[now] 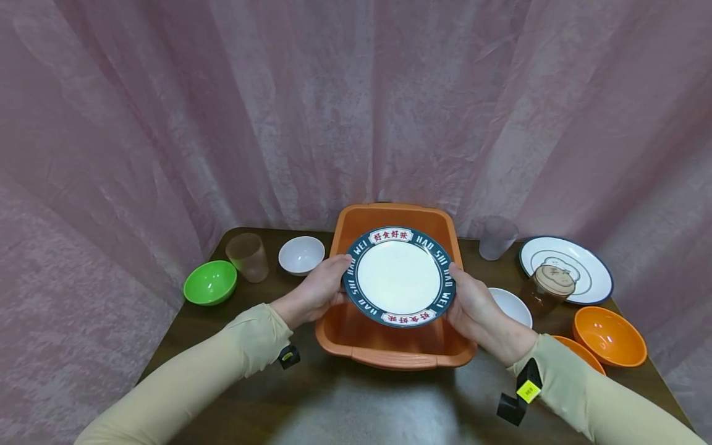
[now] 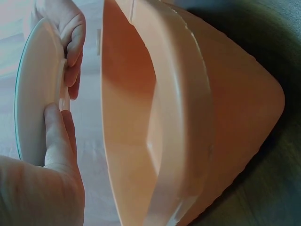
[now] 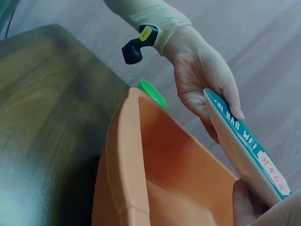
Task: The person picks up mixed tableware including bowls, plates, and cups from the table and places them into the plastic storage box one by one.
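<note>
Both hands hold a round white plate (image 1: pixel 398 277) with a dark teal lettered rim, raised over an orange plastic basin (image 1: pixel 389 360). My left hand (image 1: pixel 321 287) grips its left edge, thumb on the rim and fingers beneath. At the opposite edge my right hand (image 1: pixel 477 309) grips in the same way. In the left wrist view the plate's pale underside (image 2: pixel 40 89) shows, with fingers (image 2: pixel 55 134) spread against it. From the right wrist the plate (image 3: pixel 249 150) appears tilted above the basin wall (image 3: pixel 129 155). The part of the basin's inside behind the plate is hidden in the head view.
Left of the basin stand a green bowl (image 1: pixel 210 283), a brownish cup (image 1: pixel 248 257) and a white bowl (image 1: pixel 301 254). To the right are a clear cup (image 1: pixel 497 237), another white bowl (image 1: pixel 510 307), a patterned plate (image 1: pixel 589 272), a brown lidded jar (image 1: pixel 547 290) and orange bowls (image 1: pixel 610 337).
</note>
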A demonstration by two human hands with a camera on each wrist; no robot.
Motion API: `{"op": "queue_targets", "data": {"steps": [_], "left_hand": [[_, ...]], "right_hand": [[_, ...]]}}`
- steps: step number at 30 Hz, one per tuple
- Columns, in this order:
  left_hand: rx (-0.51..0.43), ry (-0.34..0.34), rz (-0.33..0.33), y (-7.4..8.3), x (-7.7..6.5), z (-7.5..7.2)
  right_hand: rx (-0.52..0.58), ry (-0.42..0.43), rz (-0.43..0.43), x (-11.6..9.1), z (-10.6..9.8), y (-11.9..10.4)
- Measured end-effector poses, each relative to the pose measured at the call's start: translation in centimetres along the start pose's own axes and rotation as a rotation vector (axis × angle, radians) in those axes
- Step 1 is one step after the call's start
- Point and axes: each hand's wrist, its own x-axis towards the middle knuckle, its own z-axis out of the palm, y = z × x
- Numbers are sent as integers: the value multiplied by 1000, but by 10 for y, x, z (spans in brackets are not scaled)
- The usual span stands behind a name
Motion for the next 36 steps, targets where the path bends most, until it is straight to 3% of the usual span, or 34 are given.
{"op": "queue_targets", "data": {"steps": [21,31,36], "left_hand": [[3,-34,3,3,-2,-2],[5,0,-50,6,2,-2],[38,-16,-44,11,4,-5]], "right_hand": [[-52,-50,3,3,-5,-2],[-62,-57,-13,1,-6,-2],[-51,-41,0,0,-6,-4]]}}
